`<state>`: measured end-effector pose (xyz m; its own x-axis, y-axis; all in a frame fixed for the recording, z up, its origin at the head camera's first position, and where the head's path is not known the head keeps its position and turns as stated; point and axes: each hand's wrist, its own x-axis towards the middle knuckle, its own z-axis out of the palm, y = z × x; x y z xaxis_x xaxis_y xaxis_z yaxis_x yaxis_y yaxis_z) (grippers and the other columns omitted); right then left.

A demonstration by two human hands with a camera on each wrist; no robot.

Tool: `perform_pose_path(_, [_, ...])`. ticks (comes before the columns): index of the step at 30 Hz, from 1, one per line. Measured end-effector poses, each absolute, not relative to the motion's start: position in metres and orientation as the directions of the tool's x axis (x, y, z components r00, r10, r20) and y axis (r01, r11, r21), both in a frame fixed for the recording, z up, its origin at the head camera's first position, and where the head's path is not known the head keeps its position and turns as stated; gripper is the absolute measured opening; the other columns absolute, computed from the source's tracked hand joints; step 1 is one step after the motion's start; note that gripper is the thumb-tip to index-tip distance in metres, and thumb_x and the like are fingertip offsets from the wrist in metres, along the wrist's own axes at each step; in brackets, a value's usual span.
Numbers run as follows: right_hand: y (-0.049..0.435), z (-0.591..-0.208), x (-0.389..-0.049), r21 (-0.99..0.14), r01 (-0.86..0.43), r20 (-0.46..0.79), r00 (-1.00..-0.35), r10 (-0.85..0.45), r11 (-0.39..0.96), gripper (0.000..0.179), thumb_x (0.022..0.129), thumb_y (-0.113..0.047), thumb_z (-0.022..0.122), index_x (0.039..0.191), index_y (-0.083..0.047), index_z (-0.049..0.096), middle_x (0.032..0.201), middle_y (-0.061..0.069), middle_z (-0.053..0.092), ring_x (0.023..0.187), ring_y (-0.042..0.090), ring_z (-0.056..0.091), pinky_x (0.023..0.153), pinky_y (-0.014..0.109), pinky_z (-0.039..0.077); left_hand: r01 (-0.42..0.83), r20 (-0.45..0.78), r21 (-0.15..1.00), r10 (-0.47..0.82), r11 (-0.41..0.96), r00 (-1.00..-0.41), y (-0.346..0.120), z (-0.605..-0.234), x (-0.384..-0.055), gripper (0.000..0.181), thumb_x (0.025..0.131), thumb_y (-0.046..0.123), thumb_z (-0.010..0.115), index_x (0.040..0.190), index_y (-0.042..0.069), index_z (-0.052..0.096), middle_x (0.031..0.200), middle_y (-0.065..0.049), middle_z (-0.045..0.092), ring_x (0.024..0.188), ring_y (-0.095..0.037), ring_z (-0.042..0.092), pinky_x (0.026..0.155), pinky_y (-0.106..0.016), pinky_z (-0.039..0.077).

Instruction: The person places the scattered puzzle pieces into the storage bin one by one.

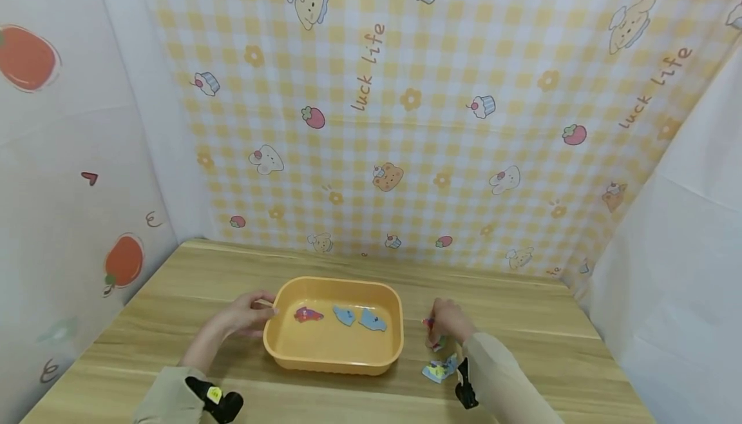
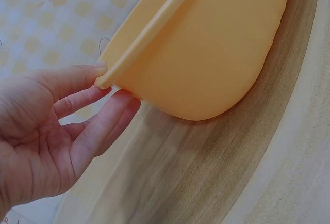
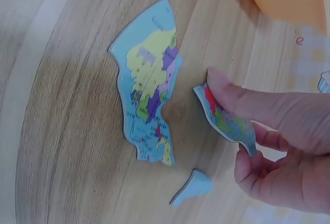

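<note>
- Gripping: the right hand (image 3: 294, 136) pinches one map-printed piece (image 3: 229, 123), red and green, between thumb and fingers, right of the tray; piece tilted, any contact with the wood uncertain.
- Bracing: the left hand (image 2: 56, 115) holds the rim of the yellow tray (image 2: 201, 53), thumb above, fingers below. Hands well apart.
- Handling, as judged: hold the piece by its ends, keep the grip light, keep the tray steady; thin stock seems likely to slip if squeezed askew.
- Tray contents: one red piece (image 1: 308, 314) at left, two blue pieces (image 1: 344, 315) (image 1: 373, 321) beside it, lying apart; bare floor in front.
- Loose stock, right: yellow-and-blue map section (image 3: 147, 84), one piece or several uncertain; small blue piece (image 3: 193, 187) near the held one.
- Edges: raised tray wall to be cleared from the right; patterned cloth (image 1: 371, 218) behind the worktop (image 1: 522, 327).
- Room: a strip of wood between tray and right hand; broader wood at far right, beyond the sleeve (image 1: 501, 366).
</note>
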<state>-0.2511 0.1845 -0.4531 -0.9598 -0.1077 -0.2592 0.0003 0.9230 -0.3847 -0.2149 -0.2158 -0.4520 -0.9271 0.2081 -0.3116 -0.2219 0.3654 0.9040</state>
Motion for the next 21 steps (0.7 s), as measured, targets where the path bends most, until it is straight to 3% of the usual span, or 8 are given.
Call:
perform_pose_path(8, [0.186, -0.45, -0.26, -0.334, 0.002, -0.322, -0.94, -0.112, 0.943, 0.018, 0.06, 0.001, 0.079, 0.07, -0.001, 0.065, 0.069, 0.004, 0.062, 0.061, 0.014, 0.051, 0.054, 0.026, 0.049, -0.219, -0.311, 0.902, 0.209, 0.372, -0.927, -0.216, -0.451, -0.214, 0.043, 0.09, 0.013, 0.055, 0.123, -0.009, 0.038, 0.119, -0.035, 0.048, 0.09, -0.021, 0.062, 0.07, -0.035, 0.057])
perform_pose_path(10, [0.185, -0.445, -0.259, -0.332, -0.006, -0.344, -0.93, -0.127, 0.943, 0.013, 0.064, 0.002, 0.076, 0.062, -0.004, 0.065, 0.061, 0.001, 0.058, 0.054, 0.011, 0.044, 0.048, 0.021, 0.042, -0.223, -0.311, 0.903, 0.203, 0.366, -0.928, -0.216, -0.451, -0.214, 0.043, 0.09, 0.012, 0.055, 0.123, -0.009, 0.038, 0.119, -0.035, 0.048, 0.09, -0.021, 0.062, 0.07, -0.035, 0.057])
perform_pose_path(13, [0.186, -0.437, -0.256, -0.371, -0.017, -0.367, -0.916, -0.164, 0.928, 0.02, 0.068, 0.006, 0.069, 0.055, -0.006, 0.06, 0.05, -0.003, 0.047, 0.046, 0.008, 0.033, 0.045, 0.018, 0.03, -0.22, -0.311, 0.902, 0.206, 0.37, -0.928, -0.217, -0.451, -0.215, 0.043, 0.09, 0.013, 0.055, 0.123, -0.009, 0.038, 0.119, -0.036, 0.047, 0.092, -0.022, 0.061, 0.071, -0.036, 0.057])
perform_pose_path(21, [0.192, -0.419, -0.255, -0.496, -0.035, -0.39, -0.884, -0.259, 0.867, 0.012, 0.073, 0.008, 0.06, 0.068, 0.001, 0.068, 0.055, -0.001, 0.053, 0.045, 0.006, 0.035, 0.047, 0.017, 0.033, -0.225, -0.317, 0.9, 0.207, 0.373, -0.926, -0.216, -0.451, -0.215, 0.043, 0.09, 0.013, 0.055, 0.124, -0.009, 0.038, 0.119, -0.035, 0.047, 0.092, -0.021, 0.061, 0.071, -0.035, 0.057])
